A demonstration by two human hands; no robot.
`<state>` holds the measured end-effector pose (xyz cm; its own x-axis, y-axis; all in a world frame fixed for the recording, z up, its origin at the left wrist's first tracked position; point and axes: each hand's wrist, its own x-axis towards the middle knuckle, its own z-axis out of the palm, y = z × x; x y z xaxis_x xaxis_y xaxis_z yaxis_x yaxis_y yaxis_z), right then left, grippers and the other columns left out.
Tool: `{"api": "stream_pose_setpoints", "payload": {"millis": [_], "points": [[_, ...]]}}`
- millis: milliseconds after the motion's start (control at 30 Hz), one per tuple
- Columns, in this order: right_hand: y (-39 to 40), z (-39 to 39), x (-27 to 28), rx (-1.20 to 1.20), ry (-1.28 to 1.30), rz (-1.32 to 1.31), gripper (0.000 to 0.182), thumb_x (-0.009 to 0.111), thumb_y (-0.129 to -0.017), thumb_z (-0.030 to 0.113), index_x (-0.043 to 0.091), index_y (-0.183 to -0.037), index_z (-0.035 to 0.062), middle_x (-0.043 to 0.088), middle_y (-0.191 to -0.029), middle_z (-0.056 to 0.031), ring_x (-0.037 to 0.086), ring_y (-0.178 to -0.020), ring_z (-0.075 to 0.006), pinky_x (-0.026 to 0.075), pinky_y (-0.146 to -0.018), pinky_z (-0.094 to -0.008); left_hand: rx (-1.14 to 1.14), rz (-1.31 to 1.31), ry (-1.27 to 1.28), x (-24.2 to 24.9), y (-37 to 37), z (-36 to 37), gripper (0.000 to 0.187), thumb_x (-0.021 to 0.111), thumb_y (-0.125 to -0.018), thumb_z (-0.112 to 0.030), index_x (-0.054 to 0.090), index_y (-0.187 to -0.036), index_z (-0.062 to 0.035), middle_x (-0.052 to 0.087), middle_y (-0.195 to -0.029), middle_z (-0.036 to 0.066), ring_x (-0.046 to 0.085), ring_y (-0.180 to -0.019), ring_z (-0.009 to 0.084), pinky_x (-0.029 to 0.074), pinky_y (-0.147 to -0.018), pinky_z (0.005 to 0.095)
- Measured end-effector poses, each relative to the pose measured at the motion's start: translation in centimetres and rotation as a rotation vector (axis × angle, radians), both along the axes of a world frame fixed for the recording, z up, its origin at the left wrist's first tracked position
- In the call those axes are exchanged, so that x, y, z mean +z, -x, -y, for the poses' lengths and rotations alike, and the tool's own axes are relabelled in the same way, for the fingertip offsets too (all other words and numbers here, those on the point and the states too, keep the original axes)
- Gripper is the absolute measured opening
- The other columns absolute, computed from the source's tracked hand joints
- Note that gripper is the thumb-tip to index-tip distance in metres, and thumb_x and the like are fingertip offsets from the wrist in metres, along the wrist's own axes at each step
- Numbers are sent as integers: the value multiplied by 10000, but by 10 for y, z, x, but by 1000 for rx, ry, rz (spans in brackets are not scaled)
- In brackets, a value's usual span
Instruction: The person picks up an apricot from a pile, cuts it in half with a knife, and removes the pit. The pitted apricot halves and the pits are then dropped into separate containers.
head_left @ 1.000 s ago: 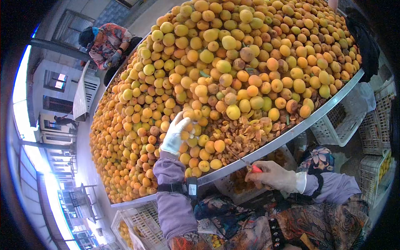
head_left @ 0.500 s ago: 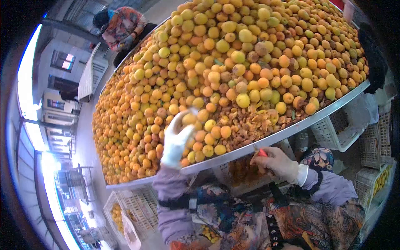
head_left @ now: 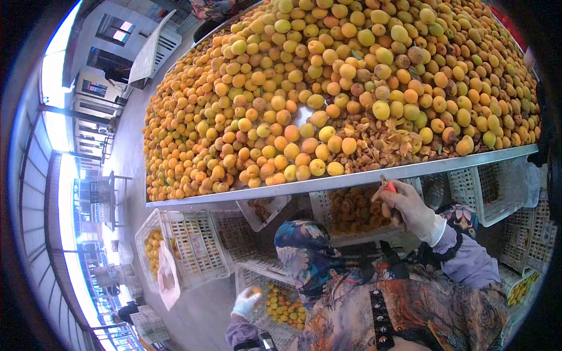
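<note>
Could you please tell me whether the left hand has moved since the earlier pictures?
Yes: against the metal table edge, the left hand has gone from the fruit pile beyond it to the wearer's side, down by a crate.

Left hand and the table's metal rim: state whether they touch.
Apart. The head view shows the left hand well below the metal rim in the picture, white crates visible between their levels.

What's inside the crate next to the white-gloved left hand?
Yellow and orange fruits show inside the crate, near the left hand. The top fruits hide whatever lies beneath, and the patterned clothing covers part of the crate.
</note>
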<state>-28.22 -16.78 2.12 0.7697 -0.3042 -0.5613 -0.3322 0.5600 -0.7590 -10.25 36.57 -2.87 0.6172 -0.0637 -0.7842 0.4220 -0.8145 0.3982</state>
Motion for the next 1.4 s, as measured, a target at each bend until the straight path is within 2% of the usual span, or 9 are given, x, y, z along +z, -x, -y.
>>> {"api": "stream_pose_setpoints", "payload": {"millis": [167,300,433,600,833,900,1000,1167,1400], "points": [[-3,-2,-9,25,39,23,214,546,-884,241,574,-930,35,523,-592,-21,428,-418,-72,320,-359,-209,-617,511,-427,5,-18,32,259,633,-802,-152,626,-1015,-4,657,-942,103,611,-873,226,475,-804,322],[-5,-7,-10,60,91,17,215,557,-883,247,568,-932,38,524,-592,-13,422,-413,-73,317,-363,-209,-339,1000,266,59,-76,193,258,614,-805,-93,609,-1031,34,644,-1009,147,617,-923,238,470,-842,317],[-7,-2,-17,72,123,42,210,585,-874,249,568,-942,51,530,-605,-4,427,-430,-66,330,-383,-208,-559,1099,392,66,-118,313,302,618,-798,-174,602,-1056,-18,642,-987,155,613,-935,267,474,-833,341],[-8,-4,-36,31,159,80,205,600,-867,247,571,-955,64,540,-613,-5,445,-451,-60,336,-394,-207,-1064,1144,-325,42,-141,388,501,606,-756,-358,528,-1174,-95,590,-1046,137,546,-983,312,450,-828,408],[-11,-5,-22,91,113,24,206,606,-862,247,570,-960,69,541,-612,-6,450,-454,-60,343,-395,-204,-878,991,131,19,-161,427,464,589,-740,-120,509,-1192,-51,576,-1118,164,604,-928,289,488,-792,375],[-11,-3,-21,91,110,43,208,607,-861,247,571,-962,69,541,-614,-5,451,-454,-59,346,-396,-204,-301,310,887,46,-170,420,447,622,-747,-77,518,-1168,32,614,-1047,130,596,-935,196,494,-797,316],[-9,-4,-14,78,23,10,206,607,-860,245,571,-961,69,542,-619,-4,449,-453,-59,346,-396,-202,-334,476,916,60,-185,394,400,617,-758,-107,549,-1136,7,623,-1023,119,600,-926,189,492,-789,305],[-18,-7,-13,107,68,-40,205,603,-859,249,565,-958,73,533,-614,0,445,-456,-57,336,-397,-203,-1152,1062,-181,55,-174,369,382,644,-709,-275,594,-1070,-165,600,-972,114,593,-912,266,482,-768,375],[-17,-6,-10,99,54,-43,208,615,-853,251,552,-937,72,520,-606,5,443,-478,-57,340,-407,-207,-1207,1200,-357,35,-171,380,296,692,-666,-271,592,-902,-122,525,-945,122,565,-858,307,459,-696,443]]}}
